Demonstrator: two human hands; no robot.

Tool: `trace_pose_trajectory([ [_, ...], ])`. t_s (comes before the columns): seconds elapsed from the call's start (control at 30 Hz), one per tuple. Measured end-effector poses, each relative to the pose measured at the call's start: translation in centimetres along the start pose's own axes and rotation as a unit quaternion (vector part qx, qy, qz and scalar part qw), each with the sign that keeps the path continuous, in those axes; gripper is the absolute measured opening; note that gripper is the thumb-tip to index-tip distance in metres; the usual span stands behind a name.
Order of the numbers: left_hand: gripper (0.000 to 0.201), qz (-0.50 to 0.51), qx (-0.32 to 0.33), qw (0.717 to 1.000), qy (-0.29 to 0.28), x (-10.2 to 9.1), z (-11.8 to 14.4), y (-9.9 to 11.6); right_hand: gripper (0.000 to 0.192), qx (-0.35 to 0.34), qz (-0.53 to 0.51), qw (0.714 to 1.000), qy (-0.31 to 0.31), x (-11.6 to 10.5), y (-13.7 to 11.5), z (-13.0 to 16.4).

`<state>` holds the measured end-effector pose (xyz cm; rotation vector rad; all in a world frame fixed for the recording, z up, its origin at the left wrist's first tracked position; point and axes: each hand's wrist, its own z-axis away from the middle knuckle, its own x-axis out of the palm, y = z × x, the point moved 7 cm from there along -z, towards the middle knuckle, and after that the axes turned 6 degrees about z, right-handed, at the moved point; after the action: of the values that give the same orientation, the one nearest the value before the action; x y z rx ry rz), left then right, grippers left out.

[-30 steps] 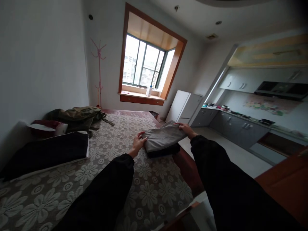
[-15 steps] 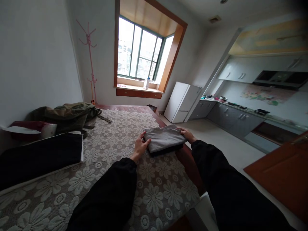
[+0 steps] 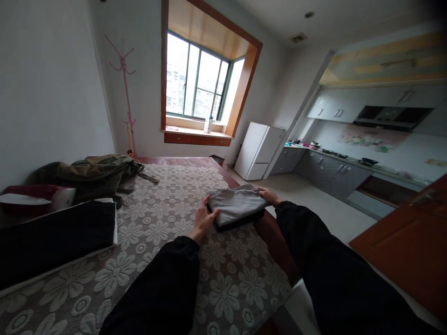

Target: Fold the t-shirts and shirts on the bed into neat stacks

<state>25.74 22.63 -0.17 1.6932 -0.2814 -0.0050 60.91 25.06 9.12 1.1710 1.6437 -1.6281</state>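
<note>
A folded grey garment (image 3: 237, 204) lies on top of folded black cloth (image 3: 240, 224), near the table's right edge. My left hand (image 3: 203, 218) holds the left side of the grey garment, thumb on top and fingers round the edge. At the far right corner, my right hand (image 3: 270, 196) grips the same garment; some of its fingertips are hidden. Beneath the stack is a lace tablecloth (image 3: 164, 232) with a flower pattern.
On the left lie a folded black cloth with white edges (image 3: 59, 237), a red tissue pack (image 3: 38, 200) and a green-brown backpack (image 3: 87, 177). A pink coat stand (image 3: 127, 97) rises behind the table. A fridge (image 3: 258, 151) and an orange-brown door (image 3: 408, 246) stand to the right.
The view has shifted slightly, so the room appears a little lower and further left. Both hands stay on the grey garment, which looks almost unchanged on the black cloth.
</note>
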Motion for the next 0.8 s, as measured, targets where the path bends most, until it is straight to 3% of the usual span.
trace_pose_trajectory([
  [0.3,0.079,-0.119,0.061,0.991,0.005,0.5,0.8,1.4,0.058,-0.044,0.168,0.985,0.018,1.0,-0.6,3.2],
  [0.4,0.079,-0.152,0.078,0.985,0.011,0.5,1.2,1.7,0.063,-0.065,0.223,0.972,0.040,0.3,-3.1,3.4],
  [0.5,0.071,-0.194,0.098,0.976,0.014,0.7,1.6,2.0,0.062,-0.105,0.257,0.959,0.049,0.8,-7.1,2.6],
  [0.57,0.065,-0.259,0.117,0.959,-0.021,1.5,1.7,1.8,0.056,-0.133,0.272,0.952,0.040,2.4,-10.0,2.0],
  [0.67,0.066,-0.338,0.127,0.928,-0.086,2.7,1.7,0.9,0.053,-0.160,0.291,0.943,0.012,6.7,-13.2,1.6],
  [0.8,0.075,-0.350,0.110,0.925,-0.101,2.9,1.4,-0.1,0.057,-0.144,0.313,0.938,-0.031,12.5,-14.3,2.1],
])
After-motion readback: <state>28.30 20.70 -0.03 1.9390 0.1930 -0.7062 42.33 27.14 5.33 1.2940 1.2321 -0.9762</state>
